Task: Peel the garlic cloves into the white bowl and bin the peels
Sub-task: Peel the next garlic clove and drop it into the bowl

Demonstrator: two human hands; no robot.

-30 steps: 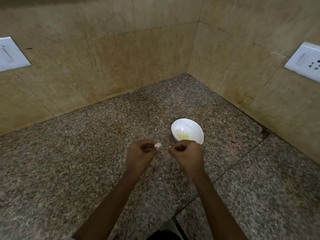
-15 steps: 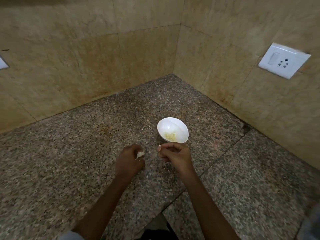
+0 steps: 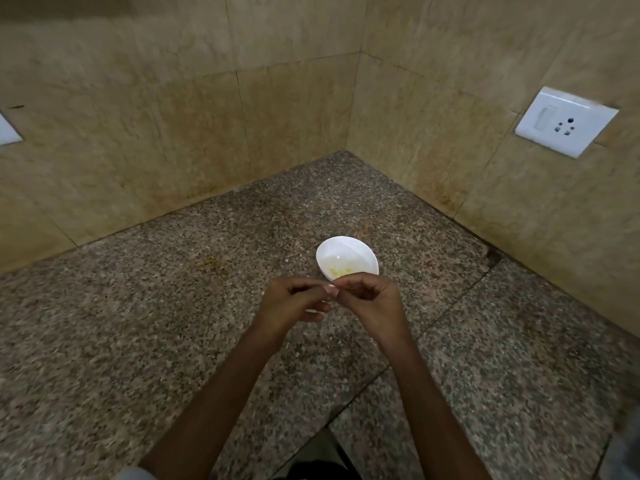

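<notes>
1. Both hands have closed the gap since half a second ago: left hand [image 3: 291, 303] and right hand [image 3: 372, 303] now meet fingertip to fingertip.
2. Pinched between them is the pale garlic clove [image 3: 330, 289], with both sets of fingers curled onto it.
3. White bowl [image 3: 360, 252] sits on the granite counter [image 3: 138, 323] just beyond the knuckles, as before, with yellowish bits inside.

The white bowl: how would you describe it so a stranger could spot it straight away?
Find the speckled granite counter where two tan walls meet. The white bowl sits on it just beyond the left hand and right hand. It is the only dish there, glossy white with pale yellow bits inside.
</notes>
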